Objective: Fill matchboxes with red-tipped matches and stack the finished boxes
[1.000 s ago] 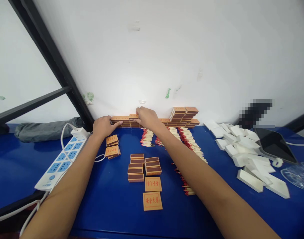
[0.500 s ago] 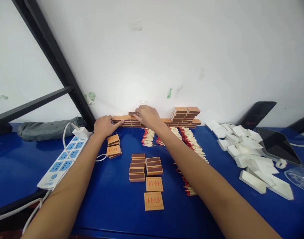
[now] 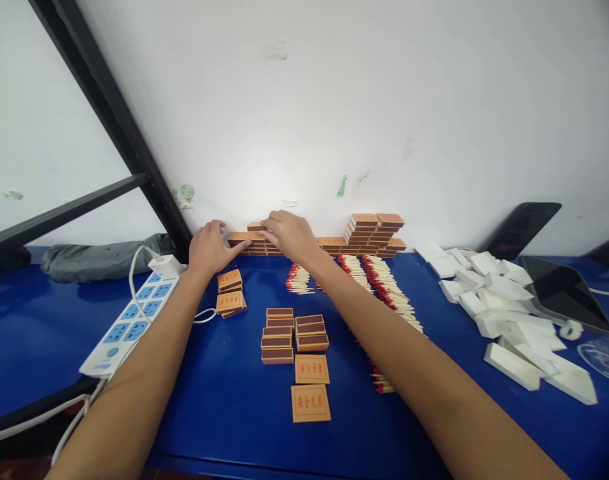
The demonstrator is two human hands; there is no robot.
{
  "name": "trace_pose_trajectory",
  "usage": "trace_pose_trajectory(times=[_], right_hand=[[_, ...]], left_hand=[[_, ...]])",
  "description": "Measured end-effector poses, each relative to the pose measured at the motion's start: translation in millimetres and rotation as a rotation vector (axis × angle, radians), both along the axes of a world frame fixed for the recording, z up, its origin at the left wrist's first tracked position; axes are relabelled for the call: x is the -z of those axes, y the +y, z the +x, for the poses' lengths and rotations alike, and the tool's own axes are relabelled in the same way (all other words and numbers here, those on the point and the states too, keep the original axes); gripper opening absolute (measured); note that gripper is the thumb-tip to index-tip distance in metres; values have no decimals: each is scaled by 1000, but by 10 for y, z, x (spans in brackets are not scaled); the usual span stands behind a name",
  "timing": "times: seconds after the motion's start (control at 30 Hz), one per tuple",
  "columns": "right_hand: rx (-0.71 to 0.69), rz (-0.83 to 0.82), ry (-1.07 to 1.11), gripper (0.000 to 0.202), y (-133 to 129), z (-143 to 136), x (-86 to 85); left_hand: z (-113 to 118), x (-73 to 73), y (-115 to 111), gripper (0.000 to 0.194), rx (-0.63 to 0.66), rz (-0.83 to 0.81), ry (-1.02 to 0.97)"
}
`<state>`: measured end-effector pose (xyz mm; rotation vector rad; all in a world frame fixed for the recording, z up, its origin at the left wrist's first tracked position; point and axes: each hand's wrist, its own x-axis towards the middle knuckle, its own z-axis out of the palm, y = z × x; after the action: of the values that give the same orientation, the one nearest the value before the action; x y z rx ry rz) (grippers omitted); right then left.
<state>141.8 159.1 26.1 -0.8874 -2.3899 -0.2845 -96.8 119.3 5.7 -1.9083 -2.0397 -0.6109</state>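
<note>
Along the foot of the wall runs a low row of stacked matchboxes [image 3: 254, 248]. My right hand [image 3: 288, 235] pinches a single matchbox [image 3: 256, 227] lying on top of this row, towards its left part. At the row's left end is my left hand [image 3: 210, 250], thumb stretched out along the front of the boxes and fingers apart; it holds nothing. A taller stepped stack of matchboxes [image 3: 374, 230] rises at the row's right end. Loose red-tipped matches [image 3: 389, 287] lie in bands before it, partly hidden by my right forearm.
Several matchboxes [image 3: 277, 341] stand in columns mid-table, with flat-lying matchboxes [image 3: 311, 403] nearer me. Small matchbox piles [image 3: 230, 301] lie by the left forearm. A power strip [image 3: 134, 320] with cables is at left. White blocks [image 3: 509, 300] and a dark tablet [image 3: 567, 290] are at right.
My right hand has slid the matchbox a little to the left along the top of the row. The fingers of my left hand have lifted and spread slightly. The view has shifted a little.
</note>
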Motion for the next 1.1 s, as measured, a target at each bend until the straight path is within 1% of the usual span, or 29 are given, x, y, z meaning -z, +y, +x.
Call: trace_pose_trajectory(times=[0.03,0.07,0.13,0.2,0.27,0.37,0.5,0.67,0.77,0.87,0.97,1.03,1.1], right_hand=[[-1,1,-13,22,-11,-8,-2],[0,3,-25,23,-19,-13,-4],[2,7,-49,25,-29,-16,-8],[2,10,-64,26,-34,-19,-10],[-2,14,-67,26,-40,-26,-7],[-11,7,-56,28,-54,-42,-4],[-17,-46,-4,26,-56,-28,-17],[110,-109,24,30,28,82,-30],[182,-130,25,31,90,145,-29],[247,-162,15,32,124,200,-56],[309,-215,-20,30,141,271,-119],[340,-258,-56,29,146,319,-158],[351,-294,-92,34,145,350,-176]], left_hand=[[-8,-13,-2,71,43,64,-1],[-10,-27,-3,69,113,132,-1],[10,-49,-3,57,296,237,6],[64,-59,-1,45,435,259,24],[129,-57,1,37,478,239,43],[175,-51,4,32,463,228,58],[75,-56,17,33,400,234,46],[-85,-16,32,25,303,189,36],[-100,6,23,21,263,140,44],[-82,-14,-11,21,227,104,50],[-61,-59,-55,28,163,86,49],[-49,-79,-77,39,104,80,46],[-42,-84,-84,49,33,61,42]])
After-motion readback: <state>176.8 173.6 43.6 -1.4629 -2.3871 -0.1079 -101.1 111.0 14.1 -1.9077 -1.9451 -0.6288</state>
